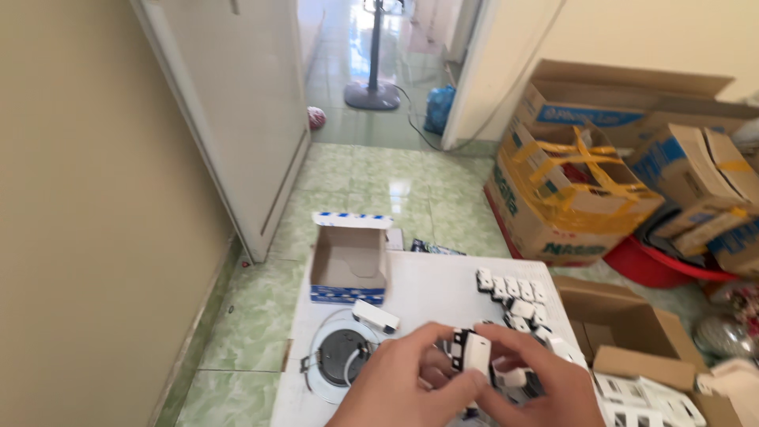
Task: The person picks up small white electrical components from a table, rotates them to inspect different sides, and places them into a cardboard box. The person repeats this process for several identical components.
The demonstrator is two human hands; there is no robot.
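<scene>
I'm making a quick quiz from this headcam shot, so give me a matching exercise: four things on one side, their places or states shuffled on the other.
Things:
1. small white module
2. small open box
3. round light fitting
4. red basin

Places or states:
A. under stacked cardboard boxes, at right
B. pinched between both hands
C. lid up, at the white table's far left
D. flat on the table, near the left hand

Pairs: 1-B, 2-C, 3-D, 4-A

White table point(431, 277) bears open box point(349, 269), round lamp point(341, 360), modules point(512, 291).
</scene>
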